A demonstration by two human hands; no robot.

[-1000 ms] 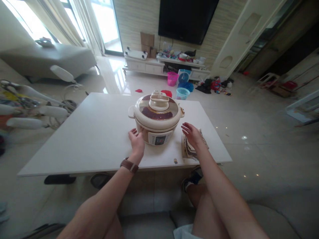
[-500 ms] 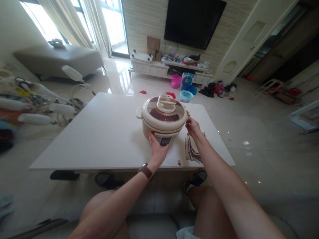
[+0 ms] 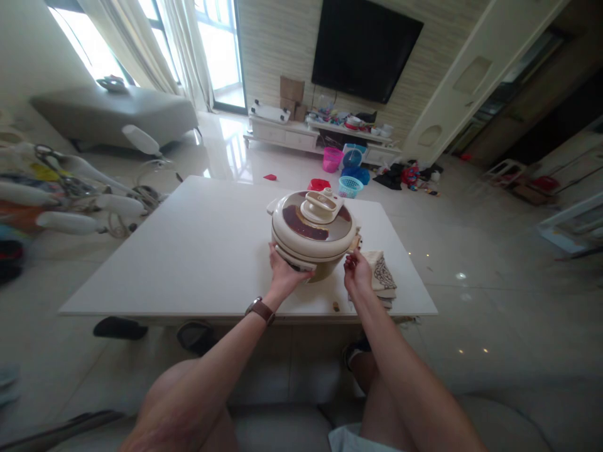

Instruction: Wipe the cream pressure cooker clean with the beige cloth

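A cream and beige electric pressure cooker (image 3: 292,242) with a see-through, brown-patterned lid (image 3: 313,216) stands on the white table (image 3: 188,263). My left hand (image 3: 285,273) grips its front by the control panel, fingers on the left side and thumb across the panel. At the cooker's right, my right hand (image 3: 357,273) is closed around the side handle, its fingers partly hidden. Beside that hand lies a folded cloth (image 3: 384,276) with a dark pattern. A tan item (image 3: 358,240) shows partly behind the cooker. Near the front edge sits a small dark object (image 3: 336,306), too small to name.
Beyond the table are a red container (image 3: 319,184), a light-blue basket (image 3: 351,186) and a pink basket (image 3: 332,159). A low TV cabinet (image 3: 277,133) holds many items. White-ended equipment (image 3: 117,206) stands left of the table.
The cooker has turned clockwise as seen from above: its panel swung left and its right handle came toward me. My right hand moved nearer with that handle, and my left hand shifted left.
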